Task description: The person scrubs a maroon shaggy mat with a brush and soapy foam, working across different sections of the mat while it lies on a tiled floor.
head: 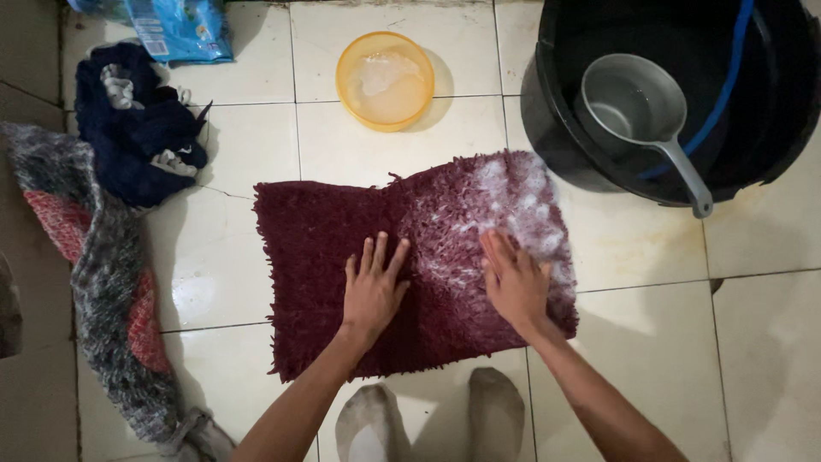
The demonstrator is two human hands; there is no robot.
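two bare hands lie flat on a maroon shaggy mat (342,248) spread on the pale tiled floor (770,359). the left hand (374,287) presses palm down near the mat's middle, fingers spread apart, gripping nothing; it seems to pin the mat so it does not slide on the wet tile. the right hand (515,281) rests palm down too, fingers together and open, at the edge of a white soapy patch (517,201) that covers the mat's corner toward 1 o'clock. that placing fits rubbing the lather into the pile.

at 12 o'clock from the mat sits a yellow bowl (385,80) holding something pale and foamy, close enough to reach. at 2 o'clock stands a black bucket (556,128) with a grey dipper (637,107) resting inside, its handle over the rim. at 10 o'clock lies a dark blue cloth heap (137,128), and a grey and red rug (103,282) stretches down the 9 o'clock side.

the bucket is cut off by the frame's top and right edge, and whether it holds water is too dark to tell. a blue packet (175,27) at 11 o'clock is only partly in view. two pale feet (428,415) show at 6 o'clock, cropped below.
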